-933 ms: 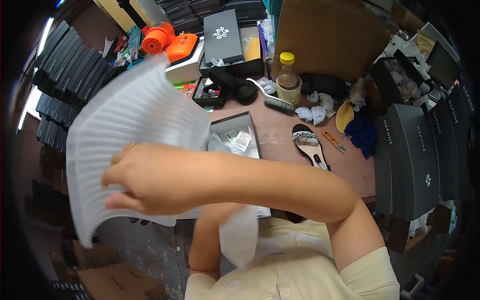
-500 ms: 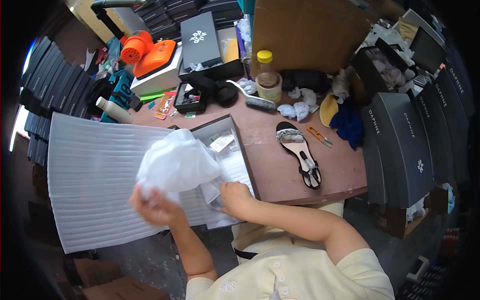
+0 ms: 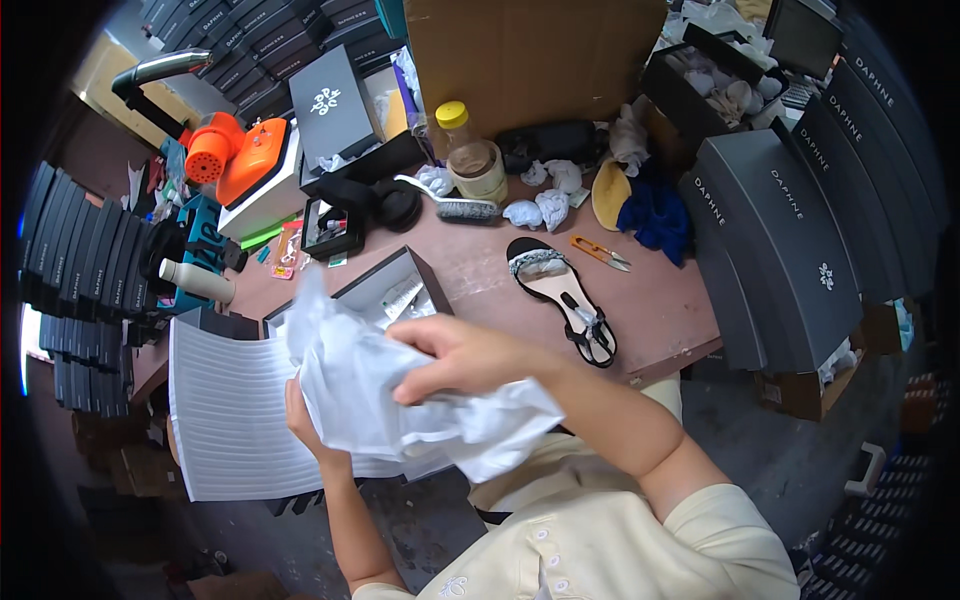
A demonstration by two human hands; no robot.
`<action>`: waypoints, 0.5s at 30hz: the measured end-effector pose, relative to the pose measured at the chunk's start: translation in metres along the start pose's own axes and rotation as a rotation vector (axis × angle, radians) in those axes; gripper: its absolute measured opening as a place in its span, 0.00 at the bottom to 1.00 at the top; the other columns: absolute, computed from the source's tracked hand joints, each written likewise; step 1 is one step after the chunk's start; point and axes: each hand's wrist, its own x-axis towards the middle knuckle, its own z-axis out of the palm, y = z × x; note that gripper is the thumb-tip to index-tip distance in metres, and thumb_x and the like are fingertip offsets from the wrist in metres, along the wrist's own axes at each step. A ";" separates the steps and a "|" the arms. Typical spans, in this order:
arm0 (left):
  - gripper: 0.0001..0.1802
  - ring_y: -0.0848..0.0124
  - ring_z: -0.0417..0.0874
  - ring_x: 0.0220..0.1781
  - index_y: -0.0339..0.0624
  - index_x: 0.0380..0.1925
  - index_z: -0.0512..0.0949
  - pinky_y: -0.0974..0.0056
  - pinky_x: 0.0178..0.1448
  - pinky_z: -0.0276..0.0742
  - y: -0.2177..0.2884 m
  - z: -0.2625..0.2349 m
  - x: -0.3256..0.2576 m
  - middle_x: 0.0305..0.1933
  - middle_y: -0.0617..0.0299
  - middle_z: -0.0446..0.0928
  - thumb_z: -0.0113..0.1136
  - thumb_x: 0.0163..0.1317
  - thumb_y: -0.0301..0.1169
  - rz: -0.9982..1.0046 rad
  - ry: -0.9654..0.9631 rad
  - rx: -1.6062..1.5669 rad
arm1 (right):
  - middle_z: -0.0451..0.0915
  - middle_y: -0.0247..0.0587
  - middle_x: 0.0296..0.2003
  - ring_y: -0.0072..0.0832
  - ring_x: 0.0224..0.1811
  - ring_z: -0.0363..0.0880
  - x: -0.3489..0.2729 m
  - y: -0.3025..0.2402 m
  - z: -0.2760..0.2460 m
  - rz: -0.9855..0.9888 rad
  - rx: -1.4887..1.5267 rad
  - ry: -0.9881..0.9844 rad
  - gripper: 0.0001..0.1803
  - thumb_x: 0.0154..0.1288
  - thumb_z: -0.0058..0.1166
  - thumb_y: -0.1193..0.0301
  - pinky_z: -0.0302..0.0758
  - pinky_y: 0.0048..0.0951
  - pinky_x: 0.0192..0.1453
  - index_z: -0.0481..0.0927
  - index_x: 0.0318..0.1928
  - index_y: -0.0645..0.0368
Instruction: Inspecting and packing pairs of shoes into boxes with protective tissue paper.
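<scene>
White tissue paper (image 3: 365, 395), creased, hangs over the near side of the open shoebox (image 3: 428, 272); long axis slants from far left to near right, loose end pointing near right. Left hand (image 3: 308, 420) grips its left edge. Right hand (image 3: 460, 355) lies against it, thumb and fingers apart; cannot tell if it pinches. Shoebox holds a small white packet (image 3: 404, 300). Left of shoebox: ribbed foam sheet (image 3: 235, 415). Right: sandal (image 3: 562, 298), toe pointing away. Beyond: small black box (image 3: 335, 240), contents too small to tell.
</scene>
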 end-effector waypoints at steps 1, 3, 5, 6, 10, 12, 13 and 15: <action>0.18 0.56 0.78 0.33 0.31 0.41 0.75 0.60 0.37 0.71 0.019 0.002 0.002 0.32 0.52 0.74 0.61 0.49 0.26 -0.038 0.024 -0.032 | 0.75 0.29 0.36 0.15 0.40 0.70 -0.017 -0.017 -0.002 -0.068 0.044 -0.002 0.21 0.52 0.61 0.72 0.68 0.19 0.45 0.74 0.47 0.65; 0.20 0.53 0.79 0.37 0.32 0.43 0.76 0.59 0.42 0.73 0.033 0.022 0.003 0.40 0.49 0.77 0.63 0.49 0.28 0.280 -0.147 0.128 | 0.74 0.28 0.34 0.13 0.38 0.69 -0.053 -0.052 -0.005 -0.113 -0.020 0.059 0.16 0.51 0.60 0.74 0.66 0.18 0.43 0.75 0.42 0.64; 0.22 0.52 0.79 0.40 0.33 0.46 0.75 0.59 0.45 0.74 0.020 0.040 -0.013 0.46 0.47 0.77 0.63 0.49 0.29 0.300 -0.525 0.214 | 0.73 0.30 0.31 0.14 0.34 0.69 -0.079 -0.073 -0.006 -0.174 -0.227 0.141 0.13 0.49 0.60 0.77 0.64 0.19 0.36 0.74 0.36 0.63; 0.24 0.53 0.79 0.43 0.33 0.48 0.74 0.60 0.47 0.74 0.018 0.038 -0.016 0.48 0.45 0.76 0.62 0.50 0.30 0.285 -0.737 0.221 | 0.72 0.32 0.30 0.17 0.32 0.70 -0.086 -0.080 -0.004 -0.182 -0.442 0.190 0.13 0.47 0.60 0.77 0.64 0.21 0.34 0.74 0.36 0.62; 0.30 0.60 0.74 0.59 0.32 0.57 0.68 0.60 0.56 0.73 0.051 0.037 0.054 0.56 0.45 0.72 0.61 0.55 0.34 -0.188 -1.030 -0.260 | 0.68 0.39 0.27 0.31 0.26 0.70 -0.104 -0.086 -0.006 -0.298 -1.119 0.398 0.15 0.40 0.58 0.80 0.64 0.29 0.29 0.73 0.34 0.61; 0.39 0.64 0.70 0.62 0.35 0.63 0.60 0.58 0.58 0.72 0.070 0.038 0.056 0.60 0.51 0.68 0.62 0.56 0.44 -0.285 -0.556 -1.216 | 0.69 0.40 0.27 0.36 0.27 0.71 -0.102 -0.080 0.000 -0.366 -1.265 0.435 0.17 0.39 0.57 0.81 0.67 0.33 0.31 0.75 0.35 0.60; 0.42 0.65 0.70 0.62 0.37 0.65 0.58 0.57 0.59 0.72 0.104 0.038 0.061 0.62 0.53 0.66 0.63 0.56 0.48 -0.187 -0.460 -1.571 | 0.69 0.39 0.28 0.35 0.29 0.72 -0.098 -0.073 0.002 -0.406 -1.326 0.424 0.17 0.39 0.57 0.81 0.68 0.33 0.32 0.75 0.36 0.59; 0.47 0.64 0.70 0.61 0.40 0.66 0.54 0.56 0.60 0.71 0.087 0.061 0.040 0.62 0.51 0.65 0.63 0.54 0.54 -0.243 -0.302 -1.378 | 0.70 0.38 0.30 0.34 0.32 0.73 -0.086 -0.057 0.010 -0.492 -1.449 0.378 0.17 0.40 0.59 0.80 0.69 0.33 0.33 0.76 0.36 0.58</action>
